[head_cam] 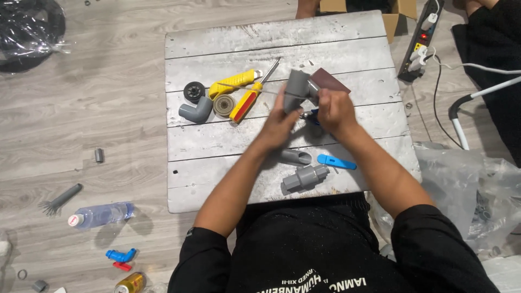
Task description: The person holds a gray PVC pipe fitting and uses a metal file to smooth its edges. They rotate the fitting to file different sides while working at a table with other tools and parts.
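A: Nearest the camera?
B: Black shirt [325,255], person seated at the near edge of a white plank worktop [228,40]. Both forearms reach out over it.

A: On the worktop closest in?
B: Grey coupling [305,177] lying near the front edge. Just beyond it a short grey pipe [296,157], and to its right a blue handle [336,161], flat, apart from both.

A: Hands?
B: Left hand [279,126] has its grip closed on the lower side of a grey fitting [299,87], held up above the middle of the worktop. Right hand [335,111] has its grip closed on a brown sandpaper sheet [331,81], which touches the fitting's right side. Something blue shows under the hands, can't tell what.

A: Farther back?
B: Left of the hands: red-yellow screwdriver [251,97], tip pointing away; yellow knife [233,82] just beside it; tan wheel [223,105] touching a grey elbow [196,111]; black wheel [194,91] behind that elbow.

A: Floor?
B: Left side: water bottle [100,214], grey brush [61,199], blue elbow [120,255], gold can [130,283], small grey bit [99,155]. Right: clear plastic bag [467,190]. Far right: power strip [423,38] with a white cable. Far edge: cardboard box [393,16].
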